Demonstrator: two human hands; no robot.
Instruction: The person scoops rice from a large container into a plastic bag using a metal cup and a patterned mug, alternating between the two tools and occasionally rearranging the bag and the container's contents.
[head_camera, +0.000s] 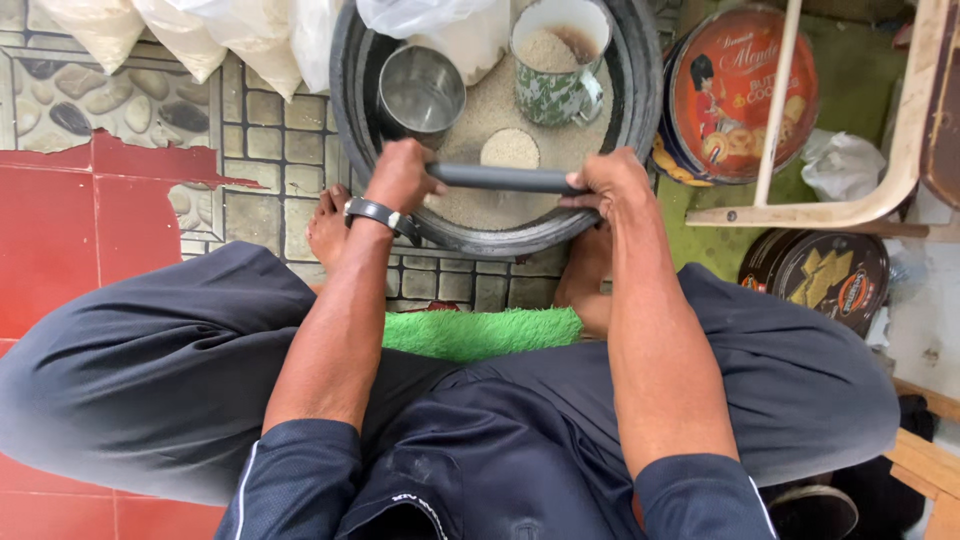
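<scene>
Both hands, left (400, 180) and right (610, 185), clamped on dark cylindrical tube (505, 178), frame centre, above grain-filled black basin (640, 90); patterned enamel mug (558, 60) already full.

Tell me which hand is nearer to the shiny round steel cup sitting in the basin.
The left hand. It sits just below the shiny round steel cup, gripping the dark rod. The right hand holds the rod's other end, farther off toward the camouflage-patterned mug.

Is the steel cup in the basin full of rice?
No: the steel cup looks empty, while the enamel mug holds rice.
</scene>
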